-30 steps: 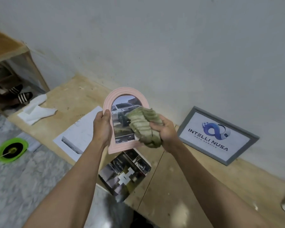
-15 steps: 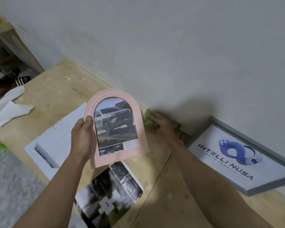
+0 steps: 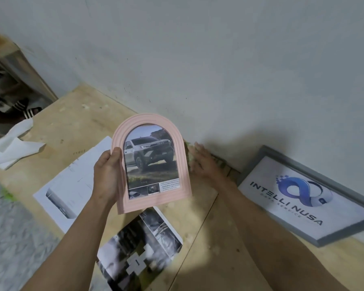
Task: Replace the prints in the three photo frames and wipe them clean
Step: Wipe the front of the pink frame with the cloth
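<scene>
The pink frame [image 3: 153,164], holding a truck print [image 3: 150,159], is up off the desk [image 3: 200,238] in the left hand [image 3: 106,175], whose thumb and fingers pinch its left edge. A second ago the right hand [image 3: 204,162] was rubbing the glass with the green cloth [image 3: 188,153]; now that cloth lies on the desk by the wall, and the hand rests on it with fingers straight and spread. So this frame looks wiped and ready to set down. The grey frame [image 3: 315,196] leans on the wall to the right, holding a logo print [image 3: 298,194]. Loose prints [image 3: 139,248] and a white sheet [image 3: 71,185] lie below.
</scene>
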